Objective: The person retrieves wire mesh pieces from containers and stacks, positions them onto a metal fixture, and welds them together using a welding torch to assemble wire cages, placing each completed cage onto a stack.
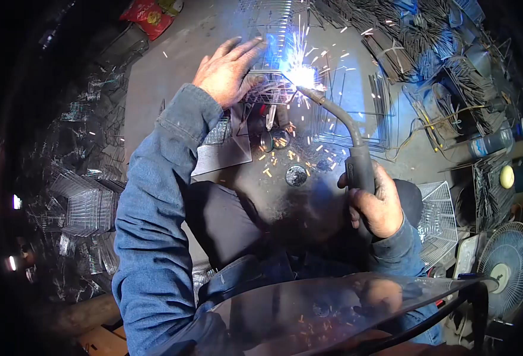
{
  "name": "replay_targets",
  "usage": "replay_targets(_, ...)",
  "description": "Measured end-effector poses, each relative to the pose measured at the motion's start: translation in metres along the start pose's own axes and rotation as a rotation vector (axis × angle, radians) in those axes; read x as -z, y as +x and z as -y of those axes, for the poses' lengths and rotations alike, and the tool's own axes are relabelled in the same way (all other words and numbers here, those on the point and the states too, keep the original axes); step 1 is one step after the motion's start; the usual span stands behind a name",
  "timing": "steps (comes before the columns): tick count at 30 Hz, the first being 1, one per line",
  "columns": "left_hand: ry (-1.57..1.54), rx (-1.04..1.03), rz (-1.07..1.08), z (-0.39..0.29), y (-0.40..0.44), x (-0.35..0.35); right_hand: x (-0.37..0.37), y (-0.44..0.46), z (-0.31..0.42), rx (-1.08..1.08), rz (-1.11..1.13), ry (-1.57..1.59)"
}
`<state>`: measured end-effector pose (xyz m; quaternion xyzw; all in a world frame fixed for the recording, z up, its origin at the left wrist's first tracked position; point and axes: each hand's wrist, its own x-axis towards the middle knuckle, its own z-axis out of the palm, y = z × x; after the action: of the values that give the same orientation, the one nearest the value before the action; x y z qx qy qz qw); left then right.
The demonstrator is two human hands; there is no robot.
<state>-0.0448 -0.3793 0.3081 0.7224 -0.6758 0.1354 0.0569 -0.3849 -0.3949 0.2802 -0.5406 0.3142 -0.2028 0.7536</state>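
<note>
A wire mesh basket [271, 95] stands at the top centre, partly lost in glare and smoke. My left hand [229, 71] rests on its left side, fingers stretched over the wires and the thumb near its front rim. My right hand [380, 202] is wrapped round the handle of a welding torch [361, 169]. The torch's curved neck reaches up and left, and its tip meets the basket's right corner in a bright arc with flying sparks. Below the basket lie pliers [270, 118], partly hidden.
Bundles of wire rods [418, 41] fill the upper right. Thin wire frames [356, 139] lie right of the basket. Stacked wire baskets [89, 204] stand at left, another [439, 219] at right. A fan [507, 267] is at lower right. A dark visor [315, 308] crosses the bottom.
</note>
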Motion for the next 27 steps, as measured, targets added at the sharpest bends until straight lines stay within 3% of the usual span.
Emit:
replay_targets(7, -0.067, 0.030, -0.023, -0.003, -0.001, 0.002, -0.011, -0.005, 0.013, 0.117, -0.040, -0.042)
replay_targets(18, -0.087, 0.059, -0.005, -0.002, 0.000, 0.002, -0.017, 0.001, 0.014, 0.089, 0.026, -0.098)
replay_targets(24, 0.027, -0.074, 0.015, 0.025, 0.008, -0.039, -0.018, 0.000, 0.014, 0.076, 0.020, -0.063)
replay_targets(27, 0.029, 0.034, 0.071, 0.013, 0.004, -0.020, -0.017, 0.001, 0.013, 0.083, 0.024, -0.070)
